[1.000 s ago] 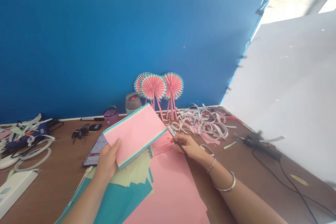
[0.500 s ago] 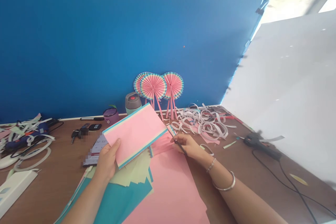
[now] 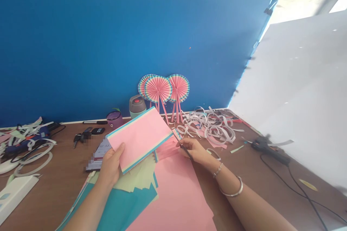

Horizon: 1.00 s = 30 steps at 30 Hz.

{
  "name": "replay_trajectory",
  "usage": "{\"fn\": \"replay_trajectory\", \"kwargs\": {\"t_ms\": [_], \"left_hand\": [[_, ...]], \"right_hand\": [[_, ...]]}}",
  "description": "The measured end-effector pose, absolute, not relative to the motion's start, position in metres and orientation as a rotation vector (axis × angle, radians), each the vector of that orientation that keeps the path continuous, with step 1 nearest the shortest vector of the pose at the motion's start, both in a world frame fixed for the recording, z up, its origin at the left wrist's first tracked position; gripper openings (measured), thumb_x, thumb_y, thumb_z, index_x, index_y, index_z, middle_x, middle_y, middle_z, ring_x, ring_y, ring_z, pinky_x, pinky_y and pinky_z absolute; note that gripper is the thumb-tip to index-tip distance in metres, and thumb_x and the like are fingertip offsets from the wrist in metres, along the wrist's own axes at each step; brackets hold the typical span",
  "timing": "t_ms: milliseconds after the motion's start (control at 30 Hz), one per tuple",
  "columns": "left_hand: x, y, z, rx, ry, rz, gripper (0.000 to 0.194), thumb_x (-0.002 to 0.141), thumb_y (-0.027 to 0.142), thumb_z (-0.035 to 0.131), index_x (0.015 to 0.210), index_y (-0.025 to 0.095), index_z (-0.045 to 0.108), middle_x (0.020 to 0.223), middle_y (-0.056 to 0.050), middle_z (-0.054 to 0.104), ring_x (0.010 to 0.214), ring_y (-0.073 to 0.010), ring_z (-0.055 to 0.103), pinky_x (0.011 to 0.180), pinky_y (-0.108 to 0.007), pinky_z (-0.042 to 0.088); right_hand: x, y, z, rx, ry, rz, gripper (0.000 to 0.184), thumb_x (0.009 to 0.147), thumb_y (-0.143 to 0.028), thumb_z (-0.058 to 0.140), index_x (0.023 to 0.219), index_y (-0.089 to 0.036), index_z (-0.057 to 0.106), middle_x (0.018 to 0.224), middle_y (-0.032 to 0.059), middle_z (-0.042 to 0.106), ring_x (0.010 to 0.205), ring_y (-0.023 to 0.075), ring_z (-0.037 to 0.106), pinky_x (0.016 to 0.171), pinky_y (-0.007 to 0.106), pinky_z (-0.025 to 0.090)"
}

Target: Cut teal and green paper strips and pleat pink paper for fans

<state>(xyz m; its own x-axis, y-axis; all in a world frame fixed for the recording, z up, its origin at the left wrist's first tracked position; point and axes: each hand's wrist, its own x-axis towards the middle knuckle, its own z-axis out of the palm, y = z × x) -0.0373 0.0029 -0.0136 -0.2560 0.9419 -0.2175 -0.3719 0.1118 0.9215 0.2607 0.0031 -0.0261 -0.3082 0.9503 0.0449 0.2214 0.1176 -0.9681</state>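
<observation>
My left hand (image 3: 111,166) grips a pink paper sheet (image 3: 142,139) by its lower left corner, thumb on top. Blue and cream strips run along the sheet's two long edges. In my right hand (image 3: 193,149) is a thin dark tool (image 3: 185,148), its narrow end reaching up to the sheet's right corner; its exact kind is unclear. Under the hands lie pale green paper (image 3: 137,178), teal paper (image 3: 127,205) and a large pink sheet (image 3: 176,195). A folded pink piece (image 3: 166,150) with a blue edge sits partly hidden behind the held sheet.
Round pleated pink fans (image 3: 158,89) stand at the back beside a grey-lidded bottle (image 3: 137,105) and a purple cup (image 3: 114,119). Curled white paper strips (image 3: 217,126) pile up behind my right hand. A glue gun (image 3: 271,151) with its cord, a phone (image 3: 100,153) and a power strip (image 3: 16,196) are around.
Hardly anything differs. The held sheet's left end has shifted very slightly, while both hands and the dark tool keep their places.
</observation>
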Motion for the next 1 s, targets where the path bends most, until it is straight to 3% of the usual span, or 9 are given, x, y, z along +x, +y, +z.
{"fn": "replay_trajectory", "kwargs": {"t_ms": [1000], "left_hand": [[-0.0385, 0.0040, -0.0172, 0.644, 1.196, 1.455, 0.025, 0.076, 0.020, 0.064, 0.099, 0.012, 0.065, 0.094, -0.009, 0.071, 0.099, -0.0235, 0.063, 0.095, -0.039, 0.045]], "right_hand": [[0.2609, 0.0046, -0.0255, -1.172, -1.670, 1.254, 0.012, 0.074, -0.027, 0.059, 0.079, -0.016, 0.058, 0.054, -0.0052, 0.042, 0.047, 0.0062, 0.033, 0.045, 0.020, 0.026]]}}
